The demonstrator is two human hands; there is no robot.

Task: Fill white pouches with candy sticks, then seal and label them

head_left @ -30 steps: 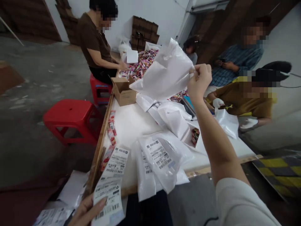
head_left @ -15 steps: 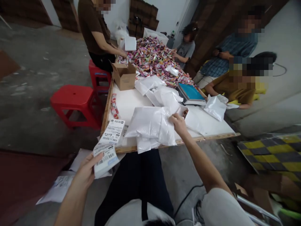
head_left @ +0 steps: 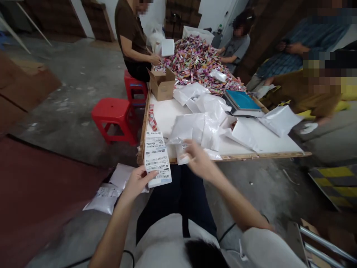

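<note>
My left hand (head_left: 140, 178) grips a strip of printed shipping labels (head_left: 158, 163) at the table's near left corner, thumb on top. The strip's far end lies over the table edge. My right hand (head_left: 196, 159) is in front of a plump white mailing bag (head_left: 188, 126), over the near table edge. Motion smears its fingers, so I cannot tell whether they hold anything. More white bags (head_left: 208, 105) lie behind, and one open bag (head_left: 241, 134) to the right shows something reddish inside.
A heap of small colourful packets (head_left: 195, 59) covers the table's far part. An open cardboard box (head_left: 163, 89) and a scale (head_left: 242, 101) stand before it. Several people sit or stand around. At left are red stools (head_left: 111, 109); filled bags (head_left: 103, 197) lie on the floor.
My right hand has left the bag's right side and moved left and nearer to me. My left hand has brought the label strip up, flatter against the table edge. The view has shifted left.
</note>
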